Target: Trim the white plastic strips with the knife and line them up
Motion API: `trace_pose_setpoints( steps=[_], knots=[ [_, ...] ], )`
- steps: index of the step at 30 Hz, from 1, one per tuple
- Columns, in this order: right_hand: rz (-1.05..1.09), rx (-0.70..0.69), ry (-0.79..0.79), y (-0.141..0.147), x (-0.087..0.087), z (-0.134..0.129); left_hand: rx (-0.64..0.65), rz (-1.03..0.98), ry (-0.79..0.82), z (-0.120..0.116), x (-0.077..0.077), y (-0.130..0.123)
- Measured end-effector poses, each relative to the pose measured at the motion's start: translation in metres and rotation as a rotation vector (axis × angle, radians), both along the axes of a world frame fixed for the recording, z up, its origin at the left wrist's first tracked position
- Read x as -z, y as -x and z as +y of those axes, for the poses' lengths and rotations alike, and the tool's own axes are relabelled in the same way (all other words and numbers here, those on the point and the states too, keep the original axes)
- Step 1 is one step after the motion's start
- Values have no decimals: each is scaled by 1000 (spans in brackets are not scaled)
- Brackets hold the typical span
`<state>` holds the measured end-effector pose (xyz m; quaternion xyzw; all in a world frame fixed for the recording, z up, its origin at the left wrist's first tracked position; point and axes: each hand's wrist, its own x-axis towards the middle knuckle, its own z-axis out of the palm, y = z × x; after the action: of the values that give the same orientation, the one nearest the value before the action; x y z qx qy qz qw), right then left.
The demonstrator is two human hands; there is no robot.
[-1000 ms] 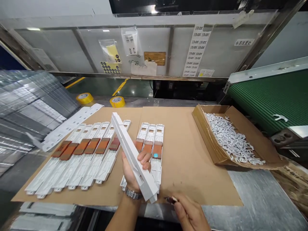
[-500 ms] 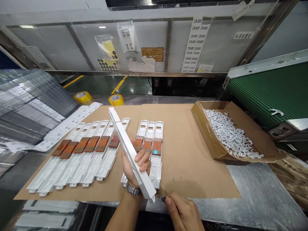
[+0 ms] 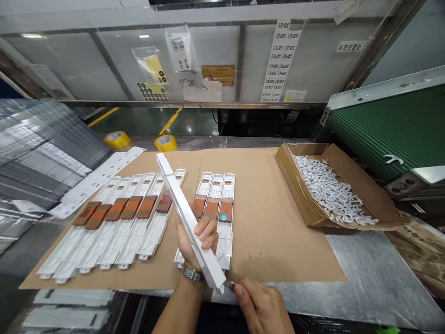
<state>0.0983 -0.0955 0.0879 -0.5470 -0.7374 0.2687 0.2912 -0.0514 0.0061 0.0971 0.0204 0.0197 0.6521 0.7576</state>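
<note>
My left hand (image 3: 197, 239) is wrapped around a long white plastic strip (image 3: 189, 218), tilted with its upper end to the left. The strip's lower end hangs near the front edge of the table. My right hand (image 3: 262, 301) is closed on a small tool with a thin metal tip (image 3: 231, 285), most of it hidden in the fingers. That tip is at the lower end of the strip; whether it touches cannot be made out. Behind my left hand lie white slotted plastic parts (image 3: 226, 239) with brown blocks (image 3: 225, 209) across them. Several similar parts (image 3: 130, 232) lie in a row on the left.
Brown cardboard (image 3: 271, 208) covers the table (image 3: 375, 264). At the right stands a cardboard box (image 3: 295, 195) of small white plastic pieces (image 3: 330, 195), beside a green conveyor belt (image 3: 392, 125). Two yellow tape rolls (image 3: 166, 143) and a label strip (image 3: 100, 178) lie at the back left.
My right hand has shifted slightly left, bringing the tool's tip closer to the strip's lower end. My left hand keeps its grip in nearly the same place. The camera view has moved a little.
</note>
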Motion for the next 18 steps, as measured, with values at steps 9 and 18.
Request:
trace_pose_setpoints(
  steps=[9, 18],
  knots=[
    [-37, -2, -20, 0, 0, 0, -5, 21, 2, -2, 0, -1],
    [-54, -58, 16, -5, -1, 0, 3, 81, 26, -1, 0, -2]
  ],
)
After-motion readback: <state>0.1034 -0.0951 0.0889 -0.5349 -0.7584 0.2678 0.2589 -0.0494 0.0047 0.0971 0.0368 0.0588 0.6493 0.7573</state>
